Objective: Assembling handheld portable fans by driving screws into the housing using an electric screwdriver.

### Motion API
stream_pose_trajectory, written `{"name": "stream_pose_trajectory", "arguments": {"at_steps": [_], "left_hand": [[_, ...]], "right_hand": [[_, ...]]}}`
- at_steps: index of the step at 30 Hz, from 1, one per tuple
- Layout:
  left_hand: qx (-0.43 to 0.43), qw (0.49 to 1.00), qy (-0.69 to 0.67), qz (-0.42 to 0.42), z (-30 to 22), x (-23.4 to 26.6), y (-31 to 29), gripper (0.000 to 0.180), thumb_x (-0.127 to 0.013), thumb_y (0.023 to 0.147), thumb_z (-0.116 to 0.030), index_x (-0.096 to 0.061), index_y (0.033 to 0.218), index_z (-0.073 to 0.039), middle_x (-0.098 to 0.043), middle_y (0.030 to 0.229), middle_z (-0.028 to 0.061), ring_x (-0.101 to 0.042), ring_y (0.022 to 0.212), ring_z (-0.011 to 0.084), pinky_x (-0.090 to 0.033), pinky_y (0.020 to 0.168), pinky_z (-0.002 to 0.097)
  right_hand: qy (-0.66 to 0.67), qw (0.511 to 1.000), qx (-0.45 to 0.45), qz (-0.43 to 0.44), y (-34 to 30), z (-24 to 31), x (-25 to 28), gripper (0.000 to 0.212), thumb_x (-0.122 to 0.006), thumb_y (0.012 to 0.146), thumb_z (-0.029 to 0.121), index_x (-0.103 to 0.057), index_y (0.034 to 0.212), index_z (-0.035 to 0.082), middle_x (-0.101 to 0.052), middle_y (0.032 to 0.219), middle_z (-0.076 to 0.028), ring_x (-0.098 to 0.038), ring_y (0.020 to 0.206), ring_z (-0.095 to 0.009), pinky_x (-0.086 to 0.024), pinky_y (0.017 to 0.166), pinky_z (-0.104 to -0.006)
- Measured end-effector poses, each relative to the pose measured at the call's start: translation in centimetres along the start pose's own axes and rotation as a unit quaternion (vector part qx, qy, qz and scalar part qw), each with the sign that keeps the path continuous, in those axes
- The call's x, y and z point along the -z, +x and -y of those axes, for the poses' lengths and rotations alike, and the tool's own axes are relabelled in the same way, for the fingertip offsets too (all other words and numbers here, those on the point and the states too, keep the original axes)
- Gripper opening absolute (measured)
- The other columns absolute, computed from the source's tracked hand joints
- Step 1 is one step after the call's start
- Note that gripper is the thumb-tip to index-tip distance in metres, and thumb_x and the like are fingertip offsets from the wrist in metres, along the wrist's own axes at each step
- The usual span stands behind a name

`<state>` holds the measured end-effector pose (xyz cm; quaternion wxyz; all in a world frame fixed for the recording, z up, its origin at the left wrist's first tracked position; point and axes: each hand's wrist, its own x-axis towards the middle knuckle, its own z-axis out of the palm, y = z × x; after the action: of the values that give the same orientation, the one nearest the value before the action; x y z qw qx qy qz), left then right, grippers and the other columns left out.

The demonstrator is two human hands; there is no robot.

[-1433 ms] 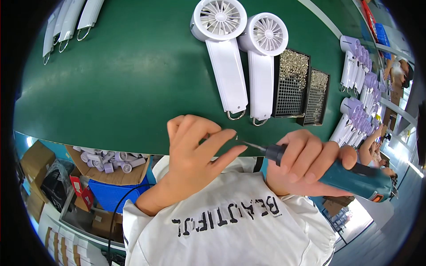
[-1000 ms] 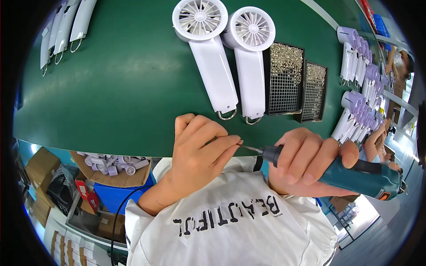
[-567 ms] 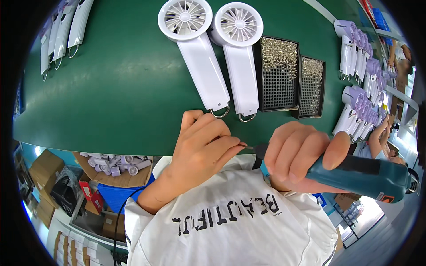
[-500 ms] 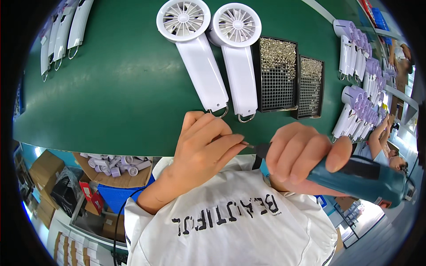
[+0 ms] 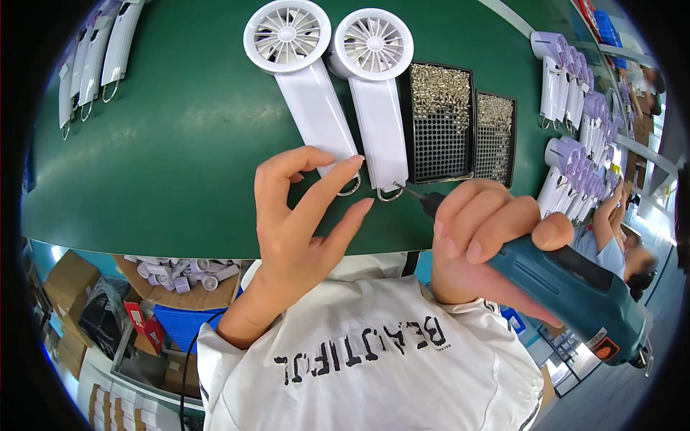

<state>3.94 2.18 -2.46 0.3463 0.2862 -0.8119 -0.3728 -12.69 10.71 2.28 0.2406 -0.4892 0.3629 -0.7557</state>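
Note:
My right hand [image 5: 489, 226] wraps around a teal electric screwdriver [image 5: 568, 284]. Its thin bit reaches the bottom end of the right white handheld fan [image 5: 381, 136], just above that fan's metal loop. Whether a screw sits on the bit tip is too small to tell. My left hand [image 5: 284, 208] is open, thumb and index finger spread, beside the lower end of the left white handheld fan [image 5: 316, 108]. Its other fingertips reach that fan's handle edge. Both fans lie side by side, round grilles away from me.
Right of the fans lie a larger black screw tray [image 5: 438, 159] and a smaller one [image 5: 494, 159], both partly filled with screws. More fans stand at the right [image 5: 560, 176] and far left [image 5: 93, 65]. Below the green table [image 5: 165, 158] is a carton [image 5: 226, 287] of fan parts.
My left hand has let go near the screwdriver tip, spread its fingers and moved left. The screwdriver's bit has swung up to the right fan's bottom end, its rear end dropping.

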Motion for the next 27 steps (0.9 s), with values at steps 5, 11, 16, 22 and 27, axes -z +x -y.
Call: {"name": "stream_pose_trajectory", "arguments": {"at_steps": [5, 11, 16, 22, 27], "left_hand": [[0.05, 0.998, 0.03, 0.002, 0.0, -0.4, 0.0, 0.043, -0.082, 0.065, -0.003, -0.072, 0.106, -0.01, -0.054, 0.115, 0.0092, -0.051, 0.095, 0.0252, -0.044, 0.075, 0.0338], [0.067, 0.998, 0.008, 0.002, 0.2, -0.8, -0.1, 0.038, -0.081, 0.066, -0.001, -0.074, 0.102, -0.01, -0.053, 0.114, 0.009, -0.051, 0.09, 0.0239, -0.044, 0.074, 0.0339], [0.061, 0.998, 0.006, 0.007, 0.2, -0.7, 0.1, 0.038, -0.08, 0.067, -0.002, -0.072, 0.103, -0.01, -0.051, 0.115, 0.0103, -0.051, 0.087, 0.0241, -0.043, 0.076, 0.0347], [0.05, 0.998, 0.047, 0.006, -0.3, -1.0, 1.2, 0.042, -0.083, 0.067, -0.004, -0.069, 0.106, -0.011, -0.043, 0.126, 0.014, -0.047, 0.094, 0.0255, -0.04, 0.071, 0.032], [0.038, 0.996, 0.069, -0.035, 0.1, -1.4, 1.8, 0.034, -0.082, 0.072, -0.015, -0.066, 0.101, -0.007, -0.044, 0.132, 0.0236, -0.049, 0.108, 0.0402, -0.043, 0.088, 0.0455]], "right_hand": [[-0.029, 0.998, -0.027, 0.047, 0.6, -0.4, -0.7, 0.072, -0.047, 0.085, 0.076, -0.052, 0.114, 0.011, -0.056, 0.068, -0.006, -0.052, 0.047, -0.019, -0.043, 0.043, -0.0329], [-0.045, 0.998, -0.015, 0.031, -0.1, -0.9, -1.0, 0.068, -0.046, 0.086, 0.075, -0.053, 0.111, 0.012, -0.054, 0.065, -0.004, -0.05, 0.046, -0.017, -0.04, 0.042, -0.0311], [-0.045, 0.996, -0.016, 0.075, -0.4, -0.2, 0.1, 0.027, -0.058, 0.092, 0.021, -0.043, 0.113, 0.014, -0.059, 0.079, -0.006, -0.055, 0.055, -0.022, -0.048, 0.05, -0.0365], [-0.033, 0.996, -0.001, 0.087, -0.7, -0.2, 0.1, 0.029, -0.058, 0.092, 0.023, -0.045, 0.114, 0.011, -0.059, 0.078, -0.009, -0.055, 0.055, -0.024, -0.048, 0.05, -0.0391], [0.097, 0.995, -0.005, 0.011, 0.4, 0.0, -0.8, 0.067, -0.057, 0.086, 0.067, -0.054, 0.113, 0.006, -0.059, 0.07, -0.011, -0.055, 0.054, -0.023, -0.046, 0.05, -0.0388]]}}
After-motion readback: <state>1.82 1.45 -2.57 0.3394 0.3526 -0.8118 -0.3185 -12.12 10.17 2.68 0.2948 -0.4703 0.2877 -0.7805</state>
